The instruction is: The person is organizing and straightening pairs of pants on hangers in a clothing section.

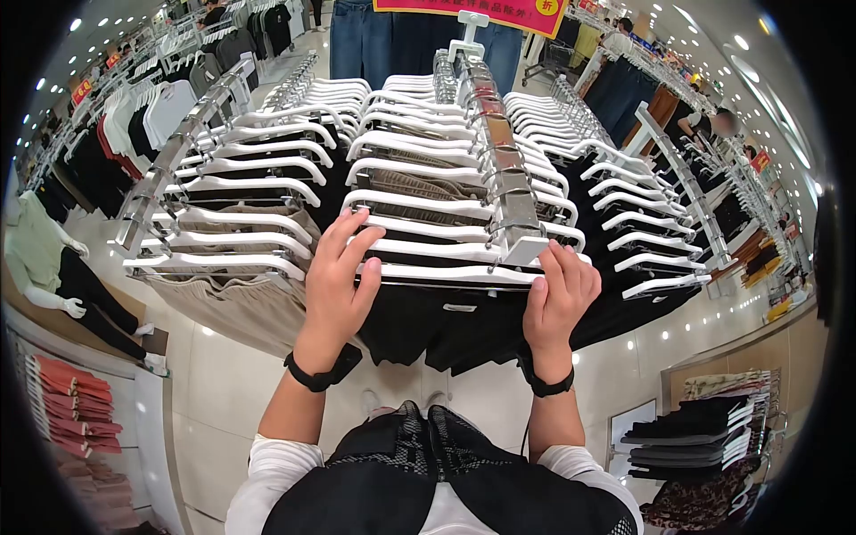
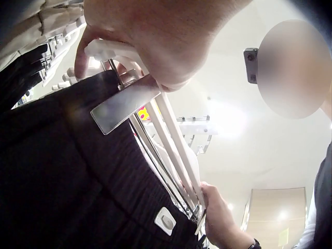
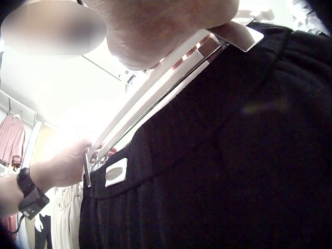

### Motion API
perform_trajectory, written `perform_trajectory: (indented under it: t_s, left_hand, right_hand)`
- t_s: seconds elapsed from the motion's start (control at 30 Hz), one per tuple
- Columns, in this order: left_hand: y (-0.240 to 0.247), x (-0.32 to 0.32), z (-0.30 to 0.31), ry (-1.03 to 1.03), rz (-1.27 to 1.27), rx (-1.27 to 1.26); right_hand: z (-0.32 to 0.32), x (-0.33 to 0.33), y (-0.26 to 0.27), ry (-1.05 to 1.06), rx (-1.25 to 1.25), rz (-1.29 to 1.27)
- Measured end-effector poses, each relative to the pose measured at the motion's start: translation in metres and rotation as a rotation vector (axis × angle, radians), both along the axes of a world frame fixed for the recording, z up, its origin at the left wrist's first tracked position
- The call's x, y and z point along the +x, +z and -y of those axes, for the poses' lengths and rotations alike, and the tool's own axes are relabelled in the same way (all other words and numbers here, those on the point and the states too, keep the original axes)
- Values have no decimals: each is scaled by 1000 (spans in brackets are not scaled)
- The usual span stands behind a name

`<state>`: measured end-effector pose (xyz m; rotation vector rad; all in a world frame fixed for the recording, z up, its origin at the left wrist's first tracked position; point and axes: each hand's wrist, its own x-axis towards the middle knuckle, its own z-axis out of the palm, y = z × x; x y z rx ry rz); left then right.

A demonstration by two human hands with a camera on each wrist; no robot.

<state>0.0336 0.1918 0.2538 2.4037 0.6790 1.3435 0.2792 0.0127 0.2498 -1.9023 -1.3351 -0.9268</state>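
Black trousers (image 1: 459,325) hang by metal clips from the frontmost white hanger (image 1: 437,273) of the middle row. At that hanger's left end is my left hand (image 1: 339,272), its fingers reaching over the hangers behind. My right hand (image 1: 563,290) has its fingers curled over the right end, below the rail's end cap. In the left wrist view, the left hand (image 2: 150,41) curls over the hanger end above a shiny clip (image 2: 124,106). The right wrist view shows the right hand (image 3: 166,26) at the other end, beside a clip (image 3: 241,37); its fingertips are largely hidden.
Beige trousers (image 1: 223,303) hang on the left row and dark ones fill the right row (image 1: 660,287). The metal rail (image 1: 508,169) runs away from me over the middle hangers. A mannequin (image 1: 53,259) stands at left; folded dark clothes (image 1: 687,437) hang low at right.
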Motion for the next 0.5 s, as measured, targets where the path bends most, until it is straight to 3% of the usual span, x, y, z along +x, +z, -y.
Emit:
perform_trajectory:
  t_s: [0.5]
  left_hand:
    - [1, 0, 0, -10, 2, 1]
  right_hand:
    - [-1, 0, -1, -9, 10, 0]
